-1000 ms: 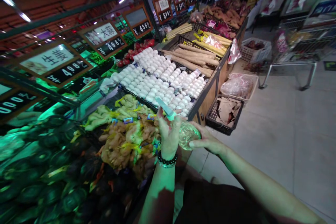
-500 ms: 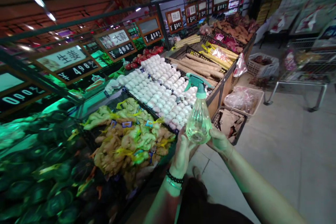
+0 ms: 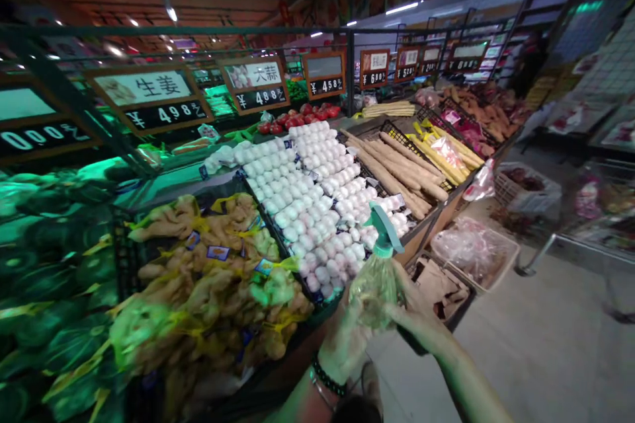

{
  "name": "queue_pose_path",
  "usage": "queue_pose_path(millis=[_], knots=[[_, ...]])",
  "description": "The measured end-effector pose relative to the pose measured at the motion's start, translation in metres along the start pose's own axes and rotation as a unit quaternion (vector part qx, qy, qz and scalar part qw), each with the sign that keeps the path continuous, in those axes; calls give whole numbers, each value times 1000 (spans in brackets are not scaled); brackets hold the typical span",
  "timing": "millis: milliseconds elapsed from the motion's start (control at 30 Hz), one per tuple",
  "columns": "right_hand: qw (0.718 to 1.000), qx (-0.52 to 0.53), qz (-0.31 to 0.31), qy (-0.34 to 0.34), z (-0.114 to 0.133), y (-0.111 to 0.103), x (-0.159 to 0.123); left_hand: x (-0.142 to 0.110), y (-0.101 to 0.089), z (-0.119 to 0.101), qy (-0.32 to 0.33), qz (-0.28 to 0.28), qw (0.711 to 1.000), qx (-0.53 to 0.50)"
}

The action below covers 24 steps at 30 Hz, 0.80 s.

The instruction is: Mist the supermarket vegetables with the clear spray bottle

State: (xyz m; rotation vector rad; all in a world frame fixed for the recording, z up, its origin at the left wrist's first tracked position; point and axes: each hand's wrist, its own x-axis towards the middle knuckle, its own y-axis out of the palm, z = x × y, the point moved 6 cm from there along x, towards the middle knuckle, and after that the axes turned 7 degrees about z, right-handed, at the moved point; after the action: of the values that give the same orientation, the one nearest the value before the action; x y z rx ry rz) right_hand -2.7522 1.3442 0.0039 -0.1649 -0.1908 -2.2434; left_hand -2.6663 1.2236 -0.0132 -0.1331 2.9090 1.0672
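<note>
Holding a clear spray bottle (image 3: 378, 277) upright with both hands, left hand (image 3: 347, 337) cupped under it at 7 o'clock, right hand (image 3: 414, 317) wrapped around it at 4 o'clock, now lower and closer to the ginger (image 3: 218, 291).

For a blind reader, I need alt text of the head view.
Both hands, left hand and right hand, hold a clear spray bottle with a green trigger beside a market stand of ginger and white garlic.
</note>
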Motion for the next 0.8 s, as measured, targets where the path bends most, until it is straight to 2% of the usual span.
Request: queue_pose_path(millis=[100,233,333,433,533,633,700,800], knots=[[998,-11,-53,-37,32,-34,38,30,5,8,4,2,1000,-18],[999,15,-25,-38,70,-55,90,63,17,23,2,2,999,-43],[1000,-1,-20,-12,78,-68,114,80,23,31,0,1,998,-57],[999,-17,-37,-8,77,-80,126,92,27,31,4,-6,998,-62],[998,-30,-47,-22,76,-84,136,96,28,26,14,-17,998,-60],[993,-97,-56,-36,79,-80,145,92,26,19,32,-27,997,-61],[990,-128,-50,-44,82,-72,149,84,25,15,48,-33,996,-65],[993,-102,0,-52,90,-52,154,69,26,12,79,-44,993,-74]])
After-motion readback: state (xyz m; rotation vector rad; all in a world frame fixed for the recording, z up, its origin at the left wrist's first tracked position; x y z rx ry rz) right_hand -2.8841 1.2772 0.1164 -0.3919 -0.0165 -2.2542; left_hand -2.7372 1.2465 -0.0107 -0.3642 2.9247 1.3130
